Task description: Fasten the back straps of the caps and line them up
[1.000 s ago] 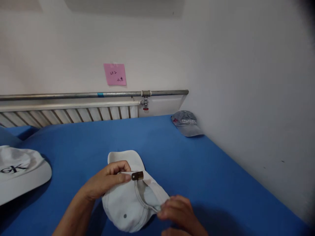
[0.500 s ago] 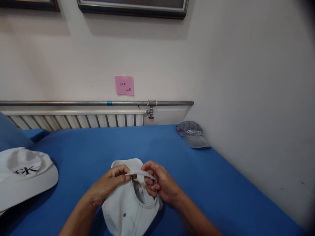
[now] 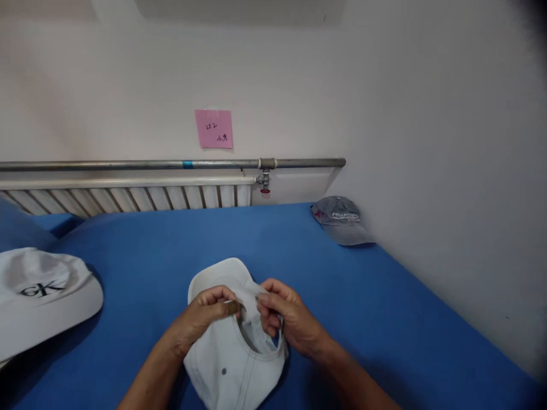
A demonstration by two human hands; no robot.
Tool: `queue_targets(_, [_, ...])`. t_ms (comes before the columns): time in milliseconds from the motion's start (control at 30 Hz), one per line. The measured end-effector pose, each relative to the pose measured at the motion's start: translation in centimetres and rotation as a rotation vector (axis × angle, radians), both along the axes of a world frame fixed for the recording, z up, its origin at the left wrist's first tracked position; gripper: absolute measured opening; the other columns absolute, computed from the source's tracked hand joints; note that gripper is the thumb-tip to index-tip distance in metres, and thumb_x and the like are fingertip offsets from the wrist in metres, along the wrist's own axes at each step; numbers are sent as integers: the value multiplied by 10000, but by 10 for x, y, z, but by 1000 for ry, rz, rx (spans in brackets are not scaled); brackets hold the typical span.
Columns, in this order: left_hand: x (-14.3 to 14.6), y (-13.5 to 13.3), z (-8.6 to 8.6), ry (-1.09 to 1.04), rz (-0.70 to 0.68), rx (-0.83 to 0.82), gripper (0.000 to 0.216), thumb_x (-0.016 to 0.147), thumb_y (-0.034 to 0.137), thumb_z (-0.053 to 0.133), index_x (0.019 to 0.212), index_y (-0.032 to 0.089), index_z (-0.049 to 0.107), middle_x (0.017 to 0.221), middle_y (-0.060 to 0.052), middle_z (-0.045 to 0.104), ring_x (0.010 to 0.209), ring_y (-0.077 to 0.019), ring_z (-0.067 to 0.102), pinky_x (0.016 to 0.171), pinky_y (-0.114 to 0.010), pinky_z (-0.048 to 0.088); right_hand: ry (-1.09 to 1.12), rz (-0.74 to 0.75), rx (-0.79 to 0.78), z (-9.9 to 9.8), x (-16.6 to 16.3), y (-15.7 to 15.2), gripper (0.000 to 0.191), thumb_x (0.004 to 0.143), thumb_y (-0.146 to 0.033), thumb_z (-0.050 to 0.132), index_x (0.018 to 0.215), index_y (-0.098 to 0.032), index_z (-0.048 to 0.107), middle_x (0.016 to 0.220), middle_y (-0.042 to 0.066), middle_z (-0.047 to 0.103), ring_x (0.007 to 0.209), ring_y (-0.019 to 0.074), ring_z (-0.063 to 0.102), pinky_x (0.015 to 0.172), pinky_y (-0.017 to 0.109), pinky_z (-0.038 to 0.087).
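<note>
A white baseball cap [image 3: 233,359] lies on the blue surface in front of me, its back opening facing me and its brim pointing away. My left hand [image 3: 209,316] pinches the brass-coloured buckle [image 3: 233,308] at the left side of that opening. My right hand [image 3: 288,319] is closed at the opening's right side, thumb and forefinger pinching the end of the cap's strap, which the fingers largely hide. Between the two hands there is a gap, and no strap is seen bridging it.
Another white cap [image 3: 47,307] with black letters rests at the left. A grey cap [image 3: 342,219] sits at the far right corner by the wall. Behind the blue surface [image 3: 179,239] run a radiator [image 3: 128,196] and a pipe with a valve [image 3: 265,179]. A pink note [image 3: 213,129] hangs above.
The strap that ran from the buckle across to my right hand no longer spans the gap. My right fingers have shifted to pinch near its end. The view has tilted down slightly.
</note>
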State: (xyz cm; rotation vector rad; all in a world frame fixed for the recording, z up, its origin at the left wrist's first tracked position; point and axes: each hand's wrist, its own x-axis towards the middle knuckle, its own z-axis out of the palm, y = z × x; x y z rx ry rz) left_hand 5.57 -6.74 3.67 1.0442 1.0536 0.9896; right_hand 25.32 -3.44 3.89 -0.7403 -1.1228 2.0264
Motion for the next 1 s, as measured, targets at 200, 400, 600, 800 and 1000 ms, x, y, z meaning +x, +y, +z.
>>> queue_targets(200, [0, -3, -2, -166, 46, -35, 166, 713, 296, 741, 699, 161, 646, 691, 2, 659, 637, -115, 557, 660, -239, 402, -94, 35, -32, -8, -6, -1, 321, 738, -453, 676, 872, -200, 532, 475, -128, 358, 346, 20, 197, 338, 160, 192])
queue_targets(400, [-4, 0, -6, -390, 46, -61, 155, 647, 207, 763, 750, 150, 663, 692, -22, 677, 616, -114, 590, 624, -224, 415, -127, -8, -3, -12, -13, -1, 332, 716, -468, 678, 719, -185, 506, 505, -104, 383, 358, 12, 240, 346, 168, 213])
queue_targets(600, [-10, -3, -7, -488, -45, -21, 212, 618, 192, 749, 811, 163, 665, 739, -25, 686, 592, -111, 596, 554, -202, 406, -93, 43, -79, -10, -18, -6, 322, 713, -450, 695, 812, -191, 531, 495, -124, 356, 352, 9, 178, 333, 164, 139])
queue_targets(800, [-11, -4, -8, -465, -32, -48, 188, 653, 167, 770, 797, 168, 648, 718, -15, 685, 625, -93, 599, 600, -184, 430, -10, 74, -154, -13, -19, -6, 263, 703, -358, 716, 801, -176, 554, 568, -93, 459, 374, 7, 269, 358, 169, 184])
queue_targets(1000, [-12, -4, -11, -403, 16, -62, 160, 700, 194, 769, 779, 168, 633, 701, 4, 660, 630, -85, 584, 610, -181, 434, 69, 114, -210, -15, -19, -5, 227, 701, -294, 721, 735, -163, 539, 612, -62, 511, 394, 12, 322, 374, 183, 194])
